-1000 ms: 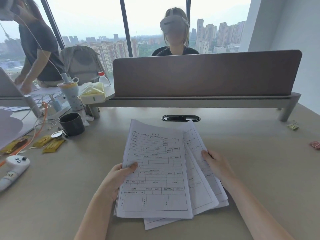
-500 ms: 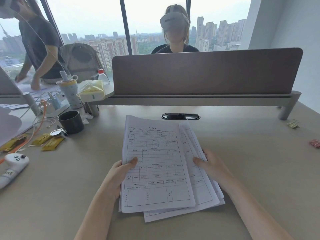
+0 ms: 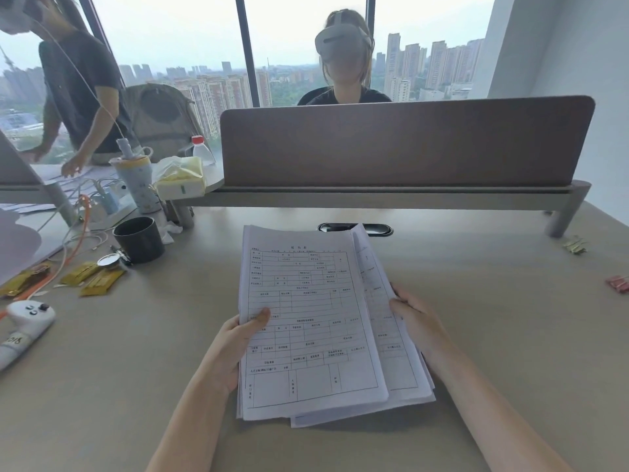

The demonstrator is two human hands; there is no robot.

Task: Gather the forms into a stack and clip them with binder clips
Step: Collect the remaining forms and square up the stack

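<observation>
The loose stack of white printed paper forms [image 3: 313, 321] is held just above the beige desk surface [image 3: 493, 318], in front of the person. The left hand [image 3: 235, 349] grips the stack's left edge, thumb pressed on the top sheet. The right hand [image 3: 420, 321] grips the right edge, fingers curled around the lower sheets. The sheets are not squared: the lower ones fan out to the right and bottom. Small pink binder clips [image 3: 617, 285] lie well apart at the desk's right edge.
</observation>
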